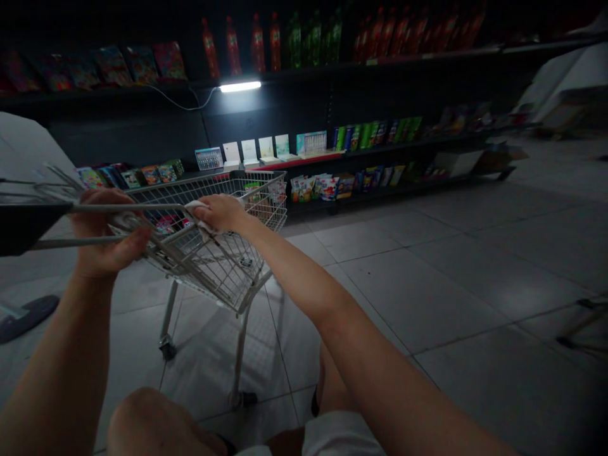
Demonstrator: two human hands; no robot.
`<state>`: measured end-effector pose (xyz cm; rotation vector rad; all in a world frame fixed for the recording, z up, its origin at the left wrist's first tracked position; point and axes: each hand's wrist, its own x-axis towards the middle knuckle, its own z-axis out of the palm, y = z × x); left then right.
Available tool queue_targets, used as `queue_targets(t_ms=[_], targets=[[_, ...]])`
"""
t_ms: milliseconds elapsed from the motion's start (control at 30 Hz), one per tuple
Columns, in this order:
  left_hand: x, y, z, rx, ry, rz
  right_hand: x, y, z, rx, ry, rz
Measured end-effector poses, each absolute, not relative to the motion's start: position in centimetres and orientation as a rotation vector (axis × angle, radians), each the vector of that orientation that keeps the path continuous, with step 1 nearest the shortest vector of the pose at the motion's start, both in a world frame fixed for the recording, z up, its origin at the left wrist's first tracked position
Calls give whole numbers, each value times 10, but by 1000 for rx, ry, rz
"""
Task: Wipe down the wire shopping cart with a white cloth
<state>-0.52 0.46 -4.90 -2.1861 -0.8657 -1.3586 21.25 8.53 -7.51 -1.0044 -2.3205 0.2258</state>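
On my remote feed I log the left hand (113, 233) curled around grey metal handle bars (164, 208); silver wire-mesh shopping cart (223, 269) on grey floor tiles (380, 285), before black shelving (285, 107); right hand (221, 212) gripping a crumpled white cloth (203, 221) against the cart's frame

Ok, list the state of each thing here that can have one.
Left hand: curled at the bars near the handle end, its exact grip partly hidden
Right hand: closed on the cloth
White cloth: bunched, against the cart's upper rim
Shopping cart: standing on the floor
Light tube: lit
Red bottles: upright
Green bottles: upright
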Motion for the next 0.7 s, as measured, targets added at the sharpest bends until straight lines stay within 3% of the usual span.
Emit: queue_targets(t_ms=[200, 467, 700], targets=[[-20, -8, -48, -2362, -609, -1616, 203, 70, -70, -976, -2383, 184], [-37, -23, -46, -2451, -729, -1806, 195, 69, -66, -922, -2491, 159], [-54, -27, -45, -2432, -970, -1860, 232, 102, -86, -1152, -2375, 47]])
